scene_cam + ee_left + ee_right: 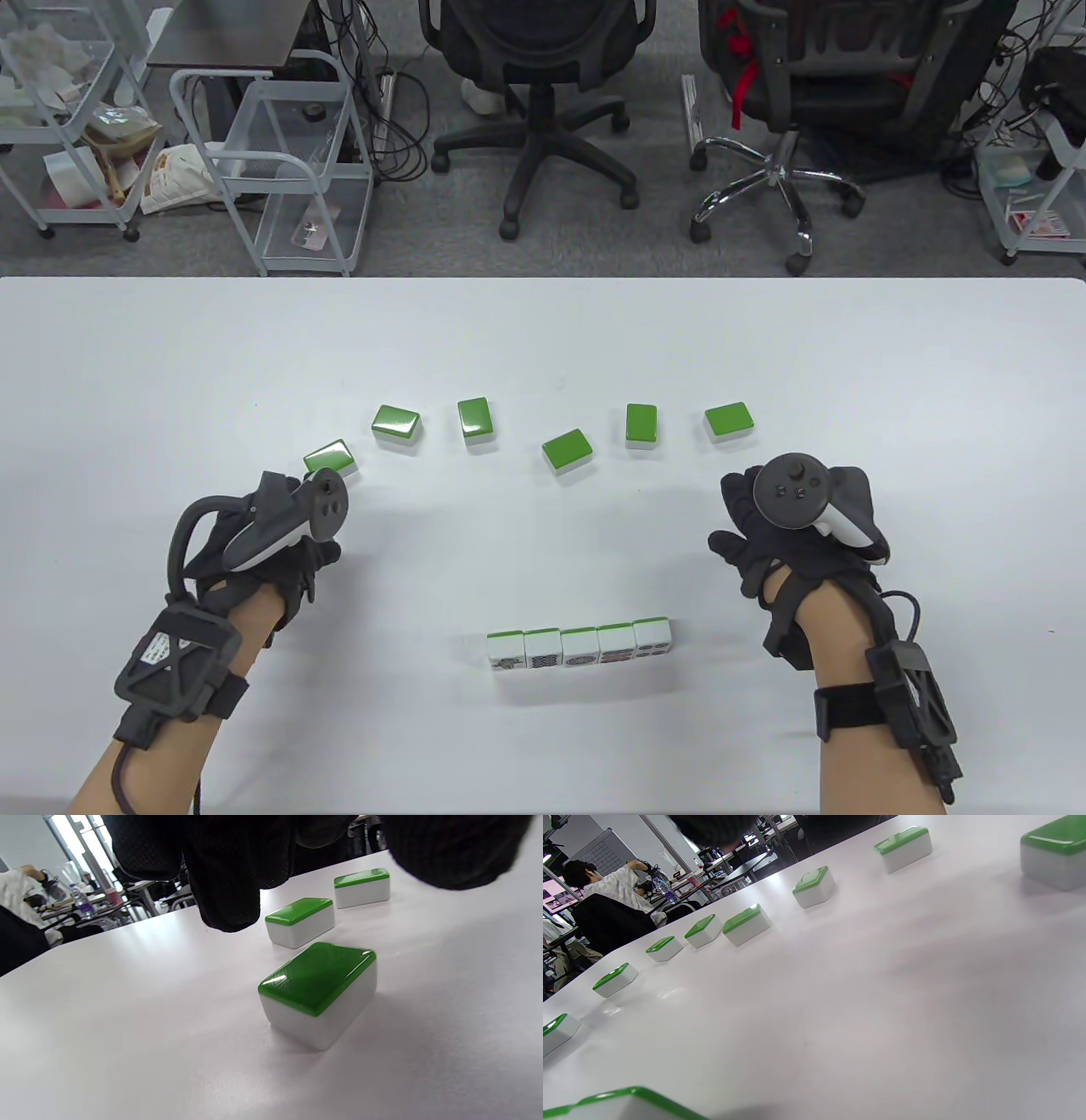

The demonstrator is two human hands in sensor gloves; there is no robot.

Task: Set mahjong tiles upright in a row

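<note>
Six green-backed mahjong tiles lie face down in an arc across the table's middle, from the leftmost tile [329, 458] to the rightmost tile [729, 422]. Five tiles stand upright in a tight row [579, 647] near the front edge, faces toward me. My left hand [297, 556] hovers just in front of the leftmost tile [318, 988] and holds nothing; its fingers [229, 895] hang spread above it. My right hand [740, 522] sits palm down, empty, in front of the rightmost tile [1052, 853]. Only a dark fingertip [712, 827] shows in the right wrist view.
The white table [170, 356] ends at a far edge, with office chairs [534, 102] and wire carts [280, 161] beyond it. Bare tabletop lies between the arc and the standing row, and to both sides of the row.
</note>
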